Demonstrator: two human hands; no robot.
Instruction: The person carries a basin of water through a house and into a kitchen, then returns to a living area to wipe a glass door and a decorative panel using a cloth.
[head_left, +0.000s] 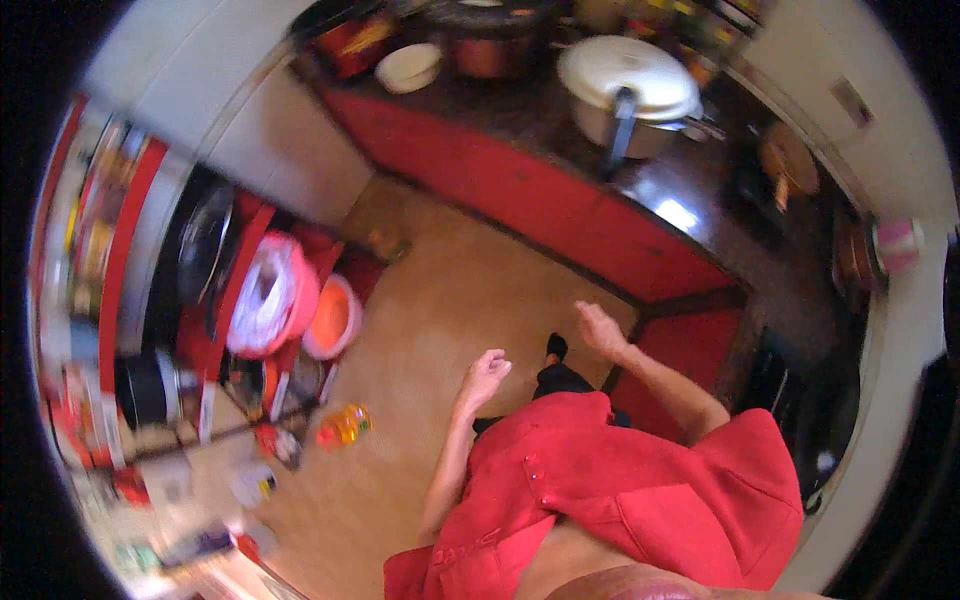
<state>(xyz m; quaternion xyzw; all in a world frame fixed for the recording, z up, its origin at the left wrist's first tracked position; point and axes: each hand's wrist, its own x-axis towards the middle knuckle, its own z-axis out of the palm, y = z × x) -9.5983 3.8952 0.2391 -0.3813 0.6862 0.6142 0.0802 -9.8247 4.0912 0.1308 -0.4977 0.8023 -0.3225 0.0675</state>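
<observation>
My left hand (486, 375) hangs in the air over the brown floor (450, 277), its fingers loosely bent and nothing in it. In front of the red counter's lower panels (510, 180), my right hand (598, 328) is also empty and touches nothing. Its fingers are slightly blurred. Above it on the dark countertop (517, 109) stands a large pot with a pale lid (630, 71) and a dark handle (622, 127) that points towards me. Between my hands one black shoe (556, 345) is on the floor.
Left stand red shelves (129, 217) with a pink tub (301, 300), an orange-lined basin (330, 319) and a black pot (146, 390). A bottle of yellow liquid (346, 426) lies on the floor nearby. White bowls (410, 67) and a brown pan (789, 159) rest on the countertop.
</observation>
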